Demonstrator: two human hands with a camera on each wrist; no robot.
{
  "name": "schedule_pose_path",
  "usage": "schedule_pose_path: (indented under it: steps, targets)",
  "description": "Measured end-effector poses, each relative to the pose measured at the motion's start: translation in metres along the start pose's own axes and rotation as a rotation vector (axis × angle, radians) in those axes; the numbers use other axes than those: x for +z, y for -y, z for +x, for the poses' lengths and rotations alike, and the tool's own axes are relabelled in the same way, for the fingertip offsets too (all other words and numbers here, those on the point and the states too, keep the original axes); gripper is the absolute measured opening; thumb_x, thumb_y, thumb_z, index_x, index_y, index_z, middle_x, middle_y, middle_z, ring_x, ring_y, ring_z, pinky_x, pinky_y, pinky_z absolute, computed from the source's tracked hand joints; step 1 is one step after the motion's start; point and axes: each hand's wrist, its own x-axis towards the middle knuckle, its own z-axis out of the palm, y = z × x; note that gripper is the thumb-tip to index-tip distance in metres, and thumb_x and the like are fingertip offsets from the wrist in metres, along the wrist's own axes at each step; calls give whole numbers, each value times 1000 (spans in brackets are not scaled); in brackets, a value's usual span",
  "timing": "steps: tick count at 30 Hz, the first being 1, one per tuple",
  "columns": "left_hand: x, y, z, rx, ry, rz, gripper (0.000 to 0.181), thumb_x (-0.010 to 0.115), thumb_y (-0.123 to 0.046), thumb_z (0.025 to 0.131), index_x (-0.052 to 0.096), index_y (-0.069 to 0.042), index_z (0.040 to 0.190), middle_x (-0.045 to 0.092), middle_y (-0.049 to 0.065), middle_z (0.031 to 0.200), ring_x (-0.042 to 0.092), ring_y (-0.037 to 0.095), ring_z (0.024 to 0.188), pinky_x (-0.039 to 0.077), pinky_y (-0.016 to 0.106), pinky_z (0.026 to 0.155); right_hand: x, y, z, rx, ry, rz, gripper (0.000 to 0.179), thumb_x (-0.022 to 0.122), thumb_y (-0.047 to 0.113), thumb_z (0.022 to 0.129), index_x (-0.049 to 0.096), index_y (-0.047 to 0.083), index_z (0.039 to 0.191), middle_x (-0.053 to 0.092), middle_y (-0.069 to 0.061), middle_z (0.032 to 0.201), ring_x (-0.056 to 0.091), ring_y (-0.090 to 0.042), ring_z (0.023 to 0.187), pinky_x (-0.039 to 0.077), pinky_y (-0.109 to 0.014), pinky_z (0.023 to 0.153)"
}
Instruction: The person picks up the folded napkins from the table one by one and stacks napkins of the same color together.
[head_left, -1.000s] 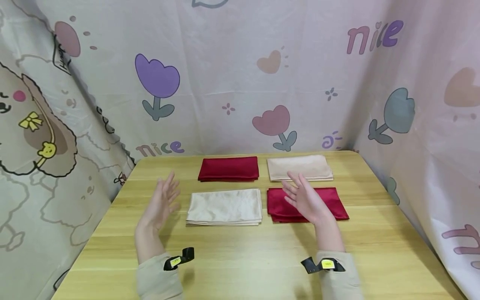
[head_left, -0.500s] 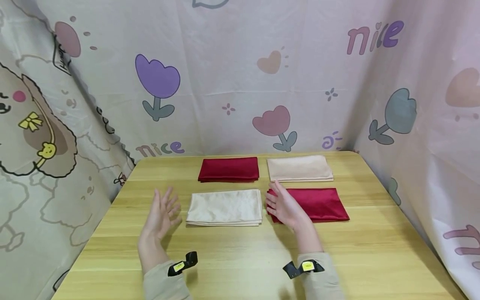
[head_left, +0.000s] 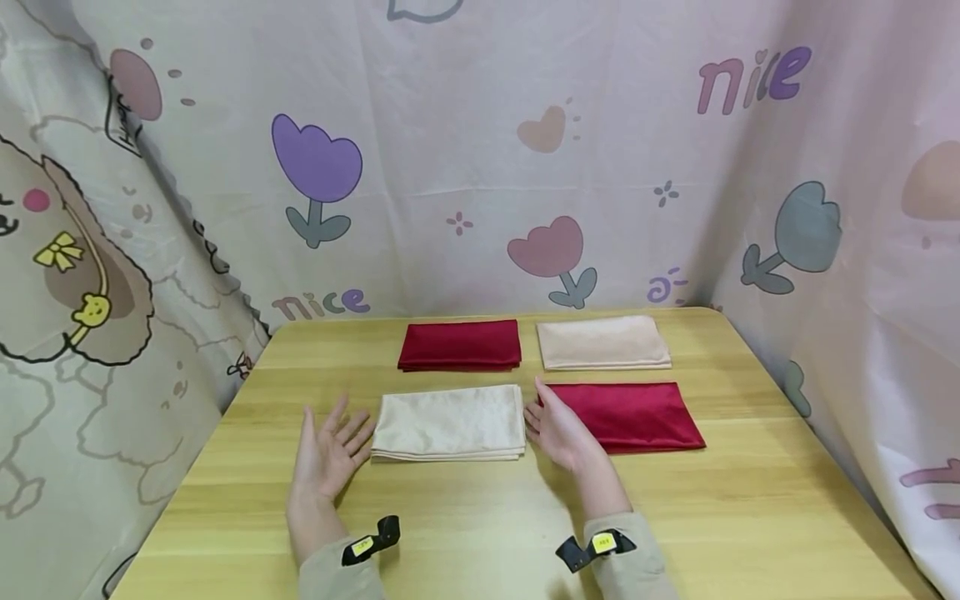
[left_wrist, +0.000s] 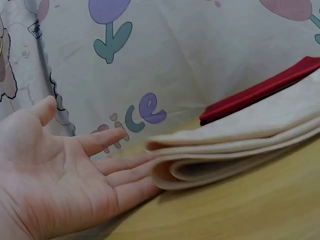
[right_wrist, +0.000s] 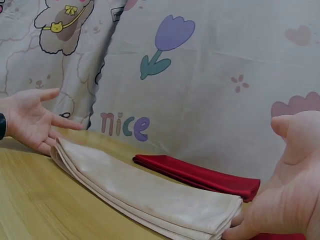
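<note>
Hands flank a folded cream cloth [head_left: 450, 422] near the desk [head_left: 750, 517] middle. Left hand [head_left: 327, 452]: palm up, fingers straight and spread, tips touching the cloth's left edge. Right hand [head_left: 561, 433]: palm turned inward, fingers relaxed, tips at the cloth's right edge. Neither hand grips anything. Red cloth [head_left: 626, 417] lies just right; two more folded cloths toward the far edge.

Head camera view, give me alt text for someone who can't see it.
Two open hands flank a folded cream cloth on a wooden table: the left hand at its left edge, the right hand at its right edge. A folded red cloth lies to its right; another red cloth and a beige cloth lie behind.
</note>
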Motion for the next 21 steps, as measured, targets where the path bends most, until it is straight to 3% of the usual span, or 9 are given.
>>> schedule_pose_path:
  steps: [12,21]
  targets:
    - [-5,0,10,-43,-24,0,86,17,-73,92,-8,-22,157,-3,20,163,4,39,150,8,51,121,-1,-2,8,10,-48,34,86,35,46,104,-20,1,152,-9,-30,160,-6,-43,150,3,-57,121]
    - [-3,0,14,-70,-76,6,91,20,-76,91,-3,-19,158,-8,21,163,2,40,151,9,51,122,1,-8,16,22,-55,44,76,38,33,104,-11,6,155,2,-31,160,3,-44,149,8,-55,121]
